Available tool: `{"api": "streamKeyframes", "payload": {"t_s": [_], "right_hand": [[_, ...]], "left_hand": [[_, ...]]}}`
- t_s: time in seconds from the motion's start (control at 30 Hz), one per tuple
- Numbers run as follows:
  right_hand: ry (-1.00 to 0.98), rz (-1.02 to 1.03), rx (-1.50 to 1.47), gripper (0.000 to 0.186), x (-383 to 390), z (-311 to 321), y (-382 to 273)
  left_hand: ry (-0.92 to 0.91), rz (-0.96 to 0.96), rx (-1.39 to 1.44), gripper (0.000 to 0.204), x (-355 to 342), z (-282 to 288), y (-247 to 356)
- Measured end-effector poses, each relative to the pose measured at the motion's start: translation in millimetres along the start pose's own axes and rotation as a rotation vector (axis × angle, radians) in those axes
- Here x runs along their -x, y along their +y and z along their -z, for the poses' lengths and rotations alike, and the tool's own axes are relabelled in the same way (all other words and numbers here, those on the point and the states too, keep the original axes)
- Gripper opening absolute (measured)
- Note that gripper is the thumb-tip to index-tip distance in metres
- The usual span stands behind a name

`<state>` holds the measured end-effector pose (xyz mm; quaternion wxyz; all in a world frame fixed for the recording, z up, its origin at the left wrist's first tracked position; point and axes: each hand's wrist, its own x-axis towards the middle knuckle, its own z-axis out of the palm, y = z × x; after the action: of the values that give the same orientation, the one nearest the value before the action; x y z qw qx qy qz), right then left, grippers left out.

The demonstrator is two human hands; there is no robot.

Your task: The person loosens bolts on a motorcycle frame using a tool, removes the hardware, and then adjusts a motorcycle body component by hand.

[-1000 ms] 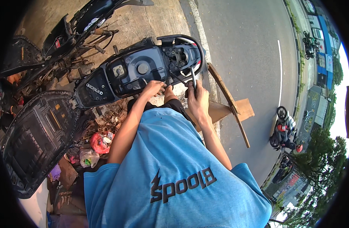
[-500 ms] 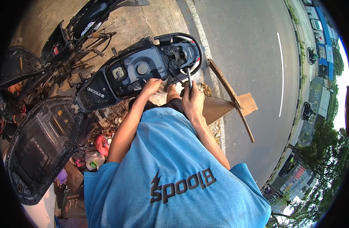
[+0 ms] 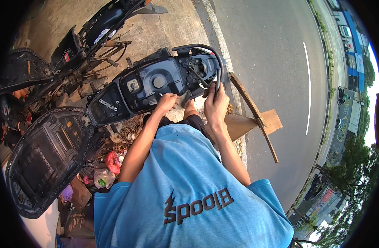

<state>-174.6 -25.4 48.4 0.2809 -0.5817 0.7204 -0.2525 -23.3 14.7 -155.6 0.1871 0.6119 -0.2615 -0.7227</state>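
A scooter [image 3: 168, 78] stands in front of me, its dark plastic storage compartment bare and a round cap in the middle. My right hand [image 3: 216, 108] is closed around a grey metal bar-like tool [image 3: 218, 79] beside the rear of the scooter, next to the black grab rail [image 3: 216, 53]. A thin dark rod runs close to that hand; whether it belongs to the tool I cannot tell. At the scooter's near side, my left hand [image 3: 168, 102] has its fingers curled by the lower body edge. What it grips, if anything, is hidden.
The raised seat [image 3: 49, 159] hangs open at the left. Another stripped motorcycle [image 3: 80, 58] stands beyond it. Plastic bags [image 3: 104, 177] and litter lie near my left arm. A wooden plank [image 3: 253, 111] with cardboard [image 3: 272, 121] stands at the right, by the road [image 3: 272, 62].
My right hand has moved right and slightly down with the bar-like tool, which now stands more upright. My left hand stays at the scooter's near edge. The view has shifted slightly.
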Motion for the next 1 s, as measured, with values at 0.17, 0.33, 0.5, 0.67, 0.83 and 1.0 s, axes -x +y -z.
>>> {"api": "streamKeyframes", "payload": {"t_s": [0.17,0.33,0.5,0.67,0.83,1.0], "right_hand": [[0.032,0.136,-0.006,0.025,-35.1,-15.9,3.2],[0.038,0.190,0.066,0.023,-43.2,-23.7,0.8],[0.065,0.241,0.083,0.023,-46.2,-27.9,-0.6],[0.040,0.191,0.101,0.024,-45.2,-22.8,-4.3],[0.046,0.179,0.102,0.024,-43.1,-23.3,-4.7],[0.031,0.157,0.083,0.023,-53.1,-28.9,-14.9]], "left_hand": [[0.096,0.015,0.028,0.032,-4.1,4.2,-11.1],[0.126,0.020,0.020,0.033,-2.2,10.9,-17.1],[0.121,0.033,0.037,0.034,3.3,13.5,-20.4],[0.111,0.023,0.009,0.035,2.7,12.7,-25.9],[0.118,0.031,-0.006,0.035,-0.2,10.5,-30.0],[0.115,0.034,-0.006,0.034,-6.5,17.9,-23.6]]}}
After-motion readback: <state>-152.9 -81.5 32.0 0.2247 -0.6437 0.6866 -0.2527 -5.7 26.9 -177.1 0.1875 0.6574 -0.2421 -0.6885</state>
